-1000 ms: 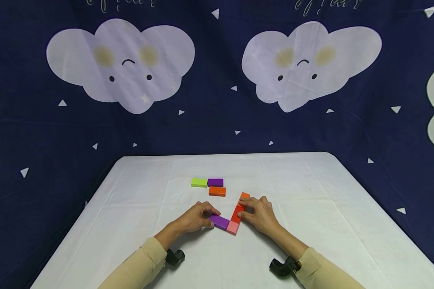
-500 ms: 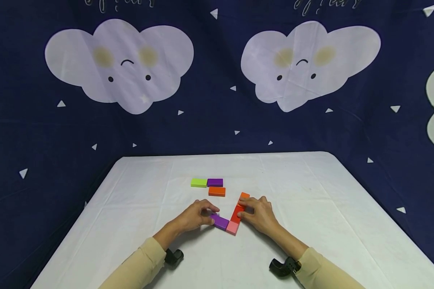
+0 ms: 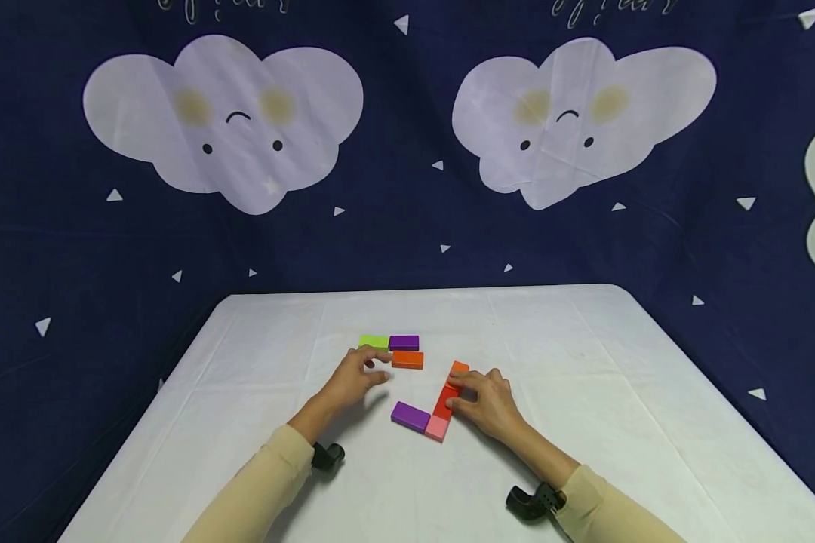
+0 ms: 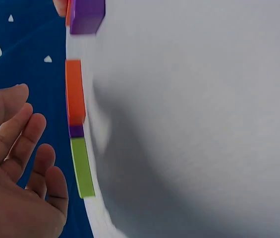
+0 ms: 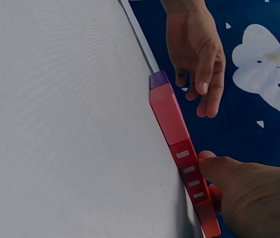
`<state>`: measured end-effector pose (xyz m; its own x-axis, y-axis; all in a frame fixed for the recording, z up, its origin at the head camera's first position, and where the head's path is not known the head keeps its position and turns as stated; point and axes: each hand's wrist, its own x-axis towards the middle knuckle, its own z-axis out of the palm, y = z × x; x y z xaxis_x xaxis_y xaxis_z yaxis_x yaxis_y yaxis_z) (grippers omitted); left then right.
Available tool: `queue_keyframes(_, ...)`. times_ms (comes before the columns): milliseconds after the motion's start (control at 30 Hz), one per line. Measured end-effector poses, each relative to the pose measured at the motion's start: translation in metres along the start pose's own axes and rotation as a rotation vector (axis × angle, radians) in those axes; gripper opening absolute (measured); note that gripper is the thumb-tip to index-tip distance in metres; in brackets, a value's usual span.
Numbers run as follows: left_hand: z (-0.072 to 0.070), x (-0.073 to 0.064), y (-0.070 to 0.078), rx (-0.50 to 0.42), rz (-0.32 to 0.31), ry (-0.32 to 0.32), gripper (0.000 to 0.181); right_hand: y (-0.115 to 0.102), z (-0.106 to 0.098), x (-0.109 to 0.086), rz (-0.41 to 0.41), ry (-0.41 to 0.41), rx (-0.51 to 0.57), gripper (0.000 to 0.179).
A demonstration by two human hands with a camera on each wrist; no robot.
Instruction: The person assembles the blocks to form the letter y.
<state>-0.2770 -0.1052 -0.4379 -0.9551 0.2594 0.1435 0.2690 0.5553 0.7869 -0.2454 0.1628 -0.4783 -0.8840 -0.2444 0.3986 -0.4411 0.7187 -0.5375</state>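
Hovering over the desk (image 3: 550, 332), the left hand (image 3: 349, 377) keeps its thumb and fingers apart, loosely bent, with nothing between them. Its fingertips are just beside the far orange block (image 3: 407, 360); I cannot tell whether they touch. That block lies just in front of the far purple block (image 3: 404, 343), which is end to end with the green block (image 3: 373, 340); the fingers partly cover the green one in the head view.

The right hand (image 3: 485, 403) holds the red block (image 3: 441, 409), thumb on it and forefinger near its joint with the near orange block (image 3: 459, 366). Pale labels mark the red block's side in the right wrist view. Near orange, red and pink block (image 3: 437, 429) run in a slanting line, pink nearest the person. The near purple block (image 3: 410, 417) meets the pink one and points away leftward, making a bent shape.

Behind the desk hangs a dark blue curtain (image 3: 407, 113) printed with white clouds (image 3: 244, 83).
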Motion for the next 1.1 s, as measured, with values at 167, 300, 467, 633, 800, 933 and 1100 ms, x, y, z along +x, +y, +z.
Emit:
queue_keyframes(167,-0.004,0.014,-0.005,0.005,-0.052,0.046,0.028,0.001,0.001,0.0,-0.005,0.001,-0.011,0.041)
queue_keyframes(300,-0.009,0.026,-0.009,0.024,-0.085,0.077,0.031,0.001,0.0,0.001,-0.007,0.007,-0.007,0.041)
queue_keyframes(467,-0.017,0.038,-0.015,0.04,-0.117,0.118,0.034,0.001,0.0,0.001,-0.013,0.012,-0.008,0.041)
queue_keyframes(633,-0.023,0.046,-0.02,0.047,-0.151,0.113,0.036,0.001,0.0,0.001,-0.011,0.009,-0.009,0.041)
queue_keyframes(800,-0.025,0.051,-0.025,0.051,-0.201,0.104,0.038,0.001,0.0,0.001,-0.013,0.013,-0.015,0.041)
queue_keyframes(933,-0.025,0.054,-0.03,0.071,-0.224,0.113,0.039,0.002,0.002,0.0,-0.003,0.013,-0.01,0.041)
queue_keyframes(1100,-0.026,0.057,-0.033,0.083,-0.244,0.112,0.041,0.003,0.002,-0.001,-0.002,0.012,-0.002,0.04)
